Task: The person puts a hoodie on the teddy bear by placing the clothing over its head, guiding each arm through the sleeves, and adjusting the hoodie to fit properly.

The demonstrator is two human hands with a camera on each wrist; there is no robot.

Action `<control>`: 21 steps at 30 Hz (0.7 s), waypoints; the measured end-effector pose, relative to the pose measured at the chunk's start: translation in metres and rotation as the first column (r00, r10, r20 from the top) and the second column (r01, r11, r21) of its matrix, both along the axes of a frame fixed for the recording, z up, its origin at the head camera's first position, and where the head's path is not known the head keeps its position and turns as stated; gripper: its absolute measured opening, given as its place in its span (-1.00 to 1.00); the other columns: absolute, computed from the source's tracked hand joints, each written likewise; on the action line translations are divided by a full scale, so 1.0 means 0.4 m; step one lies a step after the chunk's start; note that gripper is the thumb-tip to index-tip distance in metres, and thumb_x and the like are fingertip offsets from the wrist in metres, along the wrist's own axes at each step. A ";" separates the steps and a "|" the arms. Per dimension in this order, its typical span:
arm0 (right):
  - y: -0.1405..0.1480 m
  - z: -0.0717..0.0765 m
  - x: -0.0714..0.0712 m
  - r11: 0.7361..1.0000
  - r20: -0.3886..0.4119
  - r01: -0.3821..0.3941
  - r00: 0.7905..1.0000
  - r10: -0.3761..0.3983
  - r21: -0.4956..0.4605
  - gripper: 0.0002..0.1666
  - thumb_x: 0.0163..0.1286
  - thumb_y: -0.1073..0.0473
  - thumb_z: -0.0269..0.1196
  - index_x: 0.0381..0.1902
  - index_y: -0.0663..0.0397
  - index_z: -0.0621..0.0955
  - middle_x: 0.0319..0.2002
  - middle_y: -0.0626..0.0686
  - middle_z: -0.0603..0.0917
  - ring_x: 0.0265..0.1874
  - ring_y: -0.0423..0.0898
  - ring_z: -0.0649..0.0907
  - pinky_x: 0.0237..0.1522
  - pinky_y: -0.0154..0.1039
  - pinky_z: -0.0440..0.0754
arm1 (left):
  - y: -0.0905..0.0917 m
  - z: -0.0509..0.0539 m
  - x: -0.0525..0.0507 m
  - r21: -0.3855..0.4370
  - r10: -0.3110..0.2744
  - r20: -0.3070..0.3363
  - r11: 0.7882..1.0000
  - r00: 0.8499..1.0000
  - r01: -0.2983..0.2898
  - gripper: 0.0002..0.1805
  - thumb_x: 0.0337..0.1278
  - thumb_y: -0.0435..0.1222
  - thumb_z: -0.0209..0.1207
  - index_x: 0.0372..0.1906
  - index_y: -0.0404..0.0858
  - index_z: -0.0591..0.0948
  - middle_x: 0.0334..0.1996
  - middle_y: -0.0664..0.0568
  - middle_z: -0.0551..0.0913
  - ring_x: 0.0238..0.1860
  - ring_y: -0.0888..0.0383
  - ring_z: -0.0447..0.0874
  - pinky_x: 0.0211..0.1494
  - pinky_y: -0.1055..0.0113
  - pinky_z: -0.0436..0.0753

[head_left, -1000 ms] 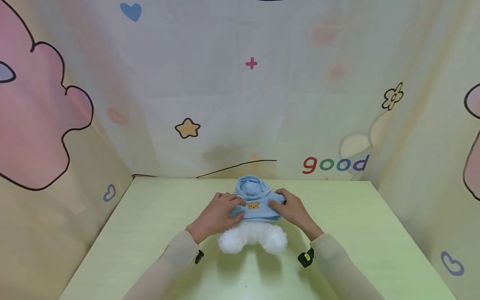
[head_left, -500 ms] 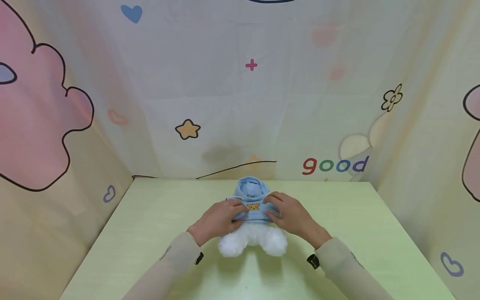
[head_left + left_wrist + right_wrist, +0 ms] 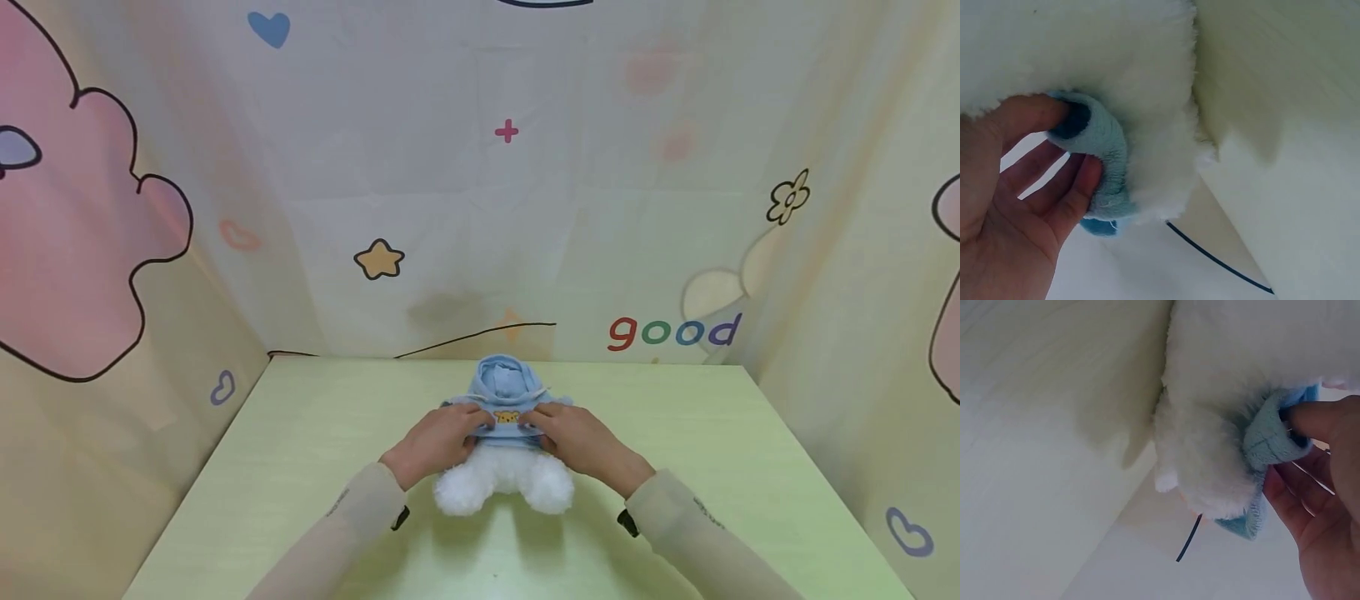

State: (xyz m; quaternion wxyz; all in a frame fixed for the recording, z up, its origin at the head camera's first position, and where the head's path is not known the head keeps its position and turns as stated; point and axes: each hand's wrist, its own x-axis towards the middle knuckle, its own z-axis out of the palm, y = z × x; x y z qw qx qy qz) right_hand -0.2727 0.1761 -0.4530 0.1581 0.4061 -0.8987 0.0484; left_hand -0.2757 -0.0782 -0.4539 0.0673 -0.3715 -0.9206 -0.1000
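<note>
A small light-blue hoodie (image 3: 510, 432) with a yellow animal face on its chest lies over a fluffy white plush (image 3: 551, 483), whose two rounded parts stick out below the hem. My left hand (image 3: 438, 437) pinches the hem at the left; in the left wrist view that hand (image 3: 1029, 187) has its thumb inside the blue cloth (image 3: 1113, 169) and fingers outside. At the right of the hem my right hand (image 3: 588, 442) pinches likewise, and in the right wrist view the hand (image 3: 1329, 487) has its thumb tucked into the cloth (image 3: 1266, 440). The hood's opening faces up.
The plush rests on a pale green table (image 3: 315, 417). Behind and on both sides hangs a printed curtain (image 3: 420, 125) with a star, hearts, a flower and the word "good".
My right hand has left the hoodie's right sleeve side and moved inward to the lower front, where it grips the hem. My left hand stays near the left side, its grip slightly shifted.
</note>
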 end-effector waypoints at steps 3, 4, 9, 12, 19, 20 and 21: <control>-0.003 -0.011 -0.001 1.000 -0.007 0.000 1.000 0.000 -0.001 -0.63 0.24 0.27 0.37 0.01 -0.04 0.58 -0.16 -0.05 0.67 -0.30 -0.07 0.68 -0.32 -0.18 0.64 | 0.002 -0.010 -0.002 0.003 -0.006 -0.035 1.000 0.999 0.006 -0.76 0.33 -0.32 0.15 0.05 -0.07 0.60 -0.08 0.12 0.68 -0.12 0.13 0.70 -0.07 0.26 0.66; -0.004 -0.013 -0.002 1.000 -0.018 -0.003 1.000 0.003 -0.002 -0.63 0.25 0.28 0.35 0.00 -0.05 0.56 -0.18 -0.05 0.67 -0.32 -0.07 0.67 -0.35 -0.19 0.63 | 0.002 -0.012 -0.003 0.004 -0.011 -0.047 1.000 0.999 0.011 -0.76 0.35 -0.32 0.14 0.05 -0.07 0.58 -0.09 0.11 0.69 -0.16 0.14 0.70 -0.11 0.28 0.66; -0.004 -0.017 -0.005 0.998 -0.120 -0.057 0.991 0.057 0.010 -0.72 0.27 0.34 0.31 -0.13 -0.08 0.54 -0.21 -0.08 0.64 -0.35 -0.11 0.65 -0.43 -0.25 0.59 | 0.002 -0.011 0.000 -0.026 -0.047 -0.107 0.999 0.993 0.044 -0.75 0.32 -0.41 0.13 -0.01 -0.06 0.46 -0.17 0.10 0.66 -0.32 0.18 0.62 -0.28 0.37 0.60; -0.004 -0.015 -0.005 0.995 -0.197 -0.081 0.976 0.092 0.063 -0.77 0.23 0.33 0.35 -0.24 -0.09 0.58 -0.12 -0.04 0.64 -0.17 -0.08 0.66 -0.29 -0.21 0.65 | 0.000 -0.008 0.003 -0.106 -0.086 -0.192 0.992 0.978 0.067 -0.76 0.26 -0.42 0.19 -0.08 -0.04 0.51 -0.14 0.10 0.60 -0.26 0.19 0.56 -0.24 0.37 0.56; -0.013 -0.007 -0.005 0.988 -0.248 -0.018 0.967 0.057 0.156 -0.67 0.16 0.32 0.42 -0.10 -0.01 0.69 -0.01 0.05 0.64 0.03 0.00 0.62 0.09 -0.14 0.63 | 0.002 -0.007 -0.001 -0.176 -0.073 -0.268 0.984 0.961 0.025 -0.79 0.24 -0.32 0.26 -0.06 -0.04 0.63 -0.04 0.04 0.51 -0.10 0.16 0.47 -0.10 0.33 0.54; -0.015 -0.007 -0.006 0.986 -0.250 -0.011 0.967 0.052 0.166 -0.67 0.18 0.31 0.41 -0.08 -0.01 0.69 -0.02 0.05 0.63 0.02 0.00 0.61 0.09 -0.14 0.62 | 0.002 -0.007 -0.002 -0.183 -0.066 -0.272 0.983 0.960 0.016 -0.77 0.22 -0.32 0.27 -0.04 -0.04 0.63 -0.06 0.04 0.50 -0.11 0.16 0.45 -0.11 0.33 0.52; -0.016 -0.007 -0.006 0.985 -0.252 -0.005 0.967 0.050 0.174 -0.67 0.19 0.31 0.41 -0.07 -0.02 0.69 -0.03 0.05 0.63 0.01 -0.01 0.61 0.09 -0.15 0.62 | 0.002 -0.008 -0.004 -0.190 -0.061 -0.273 0.982 0.960 0.009 -0.75 0.20 -0.33 0.28 -0.04 -0.02 0.64 -0.08 0.04 0.49 -0.14 0.16 0.43 -0.13 0.33 0.49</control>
